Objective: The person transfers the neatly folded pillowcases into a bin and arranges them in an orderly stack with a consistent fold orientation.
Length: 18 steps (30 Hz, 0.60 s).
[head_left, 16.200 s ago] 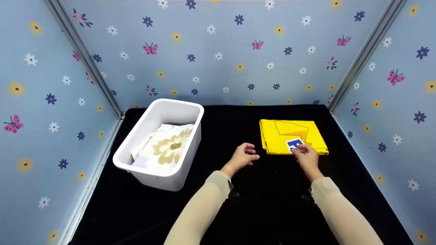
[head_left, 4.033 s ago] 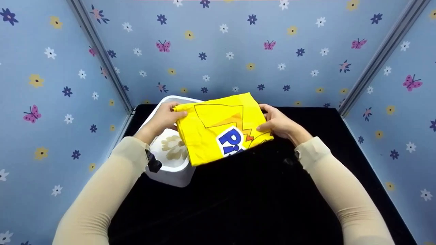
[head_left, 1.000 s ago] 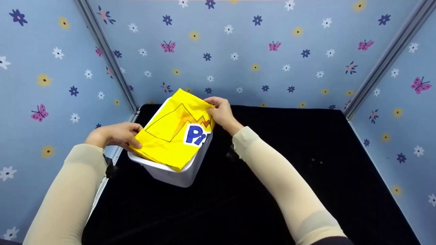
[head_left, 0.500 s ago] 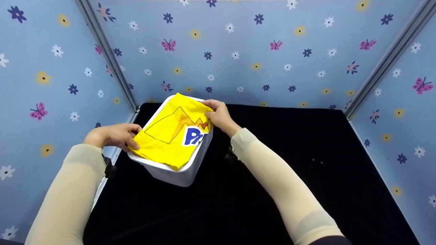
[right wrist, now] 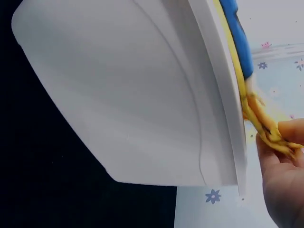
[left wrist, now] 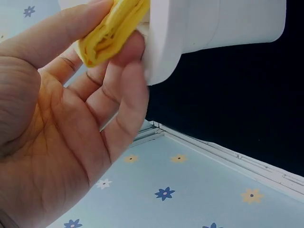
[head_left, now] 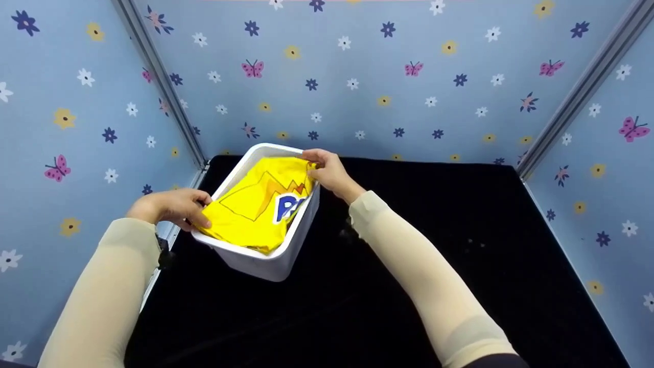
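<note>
A folded yellow cloth [head_left: 255, 204] with blue and white lettering lies sunk into a white plastic bin [head_left: 265, 263] at the back left of the black table. My left hand [head_left: 176, 207] pinches the cloth's near left edge at the bin's rim; the left wrist view shows the yellow folds [left wrist: 111, 28] between thumb and fingers [left wrist: 128, 90] against the bin [left wrist: 213, 23]. My right hand [head_left: 327, 171] pinches the cloth's far right corner over the rim. In the right wrist view, fingertips [right wrist: 285, 142] grip the yellow edge [right wrist: 259, 118] beside the bin wall [right wrist: 133, 95].
Blue walls printed with flowers and butterflies enclose the black table [head_left: 434, 230] on three sides. A metal post [head_left: 163, 92] stands just behind the bin, and another [head_left: 577, 87] at the back right corner. The bin sits near the left wall.
Both hands carried the yellow cloth from the table's right side to the bin. Over the last second they lowered it, and it now sits down inside the rim.
</note>
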{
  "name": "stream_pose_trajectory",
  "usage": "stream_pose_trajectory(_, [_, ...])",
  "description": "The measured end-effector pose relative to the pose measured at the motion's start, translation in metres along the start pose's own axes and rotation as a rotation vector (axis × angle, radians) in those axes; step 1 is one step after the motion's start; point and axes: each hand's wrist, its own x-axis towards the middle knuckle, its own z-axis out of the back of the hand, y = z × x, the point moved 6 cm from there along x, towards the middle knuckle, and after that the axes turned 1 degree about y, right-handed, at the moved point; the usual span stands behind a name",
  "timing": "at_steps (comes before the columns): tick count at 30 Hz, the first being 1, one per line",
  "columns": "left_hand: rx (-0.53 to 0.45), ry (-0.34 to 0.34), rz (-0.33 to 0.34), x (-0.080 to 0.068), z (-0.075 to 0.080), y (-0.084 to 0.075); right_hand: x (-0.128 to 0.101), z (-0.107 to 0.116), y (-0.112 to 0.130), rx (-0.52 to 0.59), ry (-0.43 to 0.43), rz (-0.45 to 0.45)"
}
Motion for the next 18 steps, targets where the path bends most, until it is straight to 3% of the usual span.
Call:
stream_pose_trajectory(7, [0.048,-0.055,-0.009,-0.002,0.007,-0.004,-0.003,0.019,-0.005,0.072,-0.009,-0.015])
stream_pose_trajectory(18, [0.09,-0.092,-0.068,0.009,0.01,-0.027,-0.012,0.041,-0.005,0.109,-0.051,-0.012])
